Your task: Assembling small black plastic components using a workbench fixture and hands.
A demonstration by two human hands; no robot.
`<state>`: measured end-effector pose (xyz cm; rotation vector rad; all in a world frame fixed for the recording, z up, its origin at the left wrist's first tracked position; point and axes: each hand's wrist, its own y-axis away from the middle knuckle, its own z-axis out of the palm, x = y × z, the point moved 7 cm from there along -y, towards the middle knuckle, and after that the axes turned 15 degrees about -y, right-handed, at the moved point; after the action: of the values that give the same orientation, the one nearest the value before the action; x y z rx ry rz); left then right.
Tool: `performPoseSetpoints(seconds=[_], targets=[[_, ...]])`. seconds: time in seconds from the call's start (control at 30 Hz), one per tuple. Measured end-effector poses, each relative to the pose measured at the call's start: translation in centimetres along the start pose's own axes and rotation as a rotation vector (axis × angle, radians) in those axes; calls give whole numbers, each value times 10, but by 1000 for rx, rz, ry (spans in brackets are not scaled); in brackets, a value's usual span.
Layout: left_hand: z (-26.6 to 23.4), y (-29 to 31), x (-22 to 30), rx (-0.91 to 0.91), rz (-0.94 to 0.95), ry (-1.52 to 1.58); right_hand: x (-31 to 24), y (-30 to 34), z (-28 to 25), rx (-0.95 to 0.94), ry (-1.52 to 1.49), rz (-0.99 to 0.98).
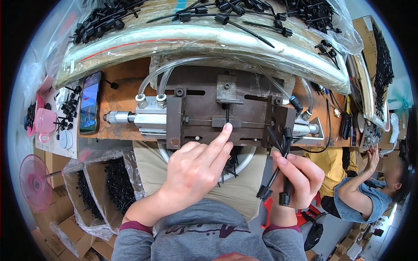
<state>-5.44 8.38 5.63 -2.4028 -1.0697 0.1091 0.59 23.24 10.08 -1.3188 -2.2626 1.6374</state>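
My left hand [191,169] reaches over the dark metal fixture [200,89], index finger stretched out and its tip on the near end of a thin black rod [227,114]. The rod sits upright in the view, below a small steel block [226,87]. The other fingers of that hand are loosely bent, with nothing visible in them. At the fixture's right end, my right hand [305,178] is closed on several black plastic rods [264,192] with knobbed ends. Its thumb and fingers pinch them at mid-length, and the knobs hang below.
Air cylinders [150,119] with clear hoses flank the fixture. Behind it a plastic-lined tray [209,37] holds black rods. A phone [90,102] and pink cup [45,122] are left. Bags of black parts [119,182] stand lower left; another person [361,195] works at right.
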Motion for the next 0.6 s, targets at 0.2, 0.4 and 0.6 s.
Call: performPoseSetpoints(seconds=[0.2,0.4,0.6], targets=[[1,0,-1,-33,-33,15,0,5,10,-13,96,-150],[-14,0,-1,24,-58,469,-2,11,18,-77,119,-214],[-31,11,4,38,-26,638,1,5,21,-118,14,-17]])
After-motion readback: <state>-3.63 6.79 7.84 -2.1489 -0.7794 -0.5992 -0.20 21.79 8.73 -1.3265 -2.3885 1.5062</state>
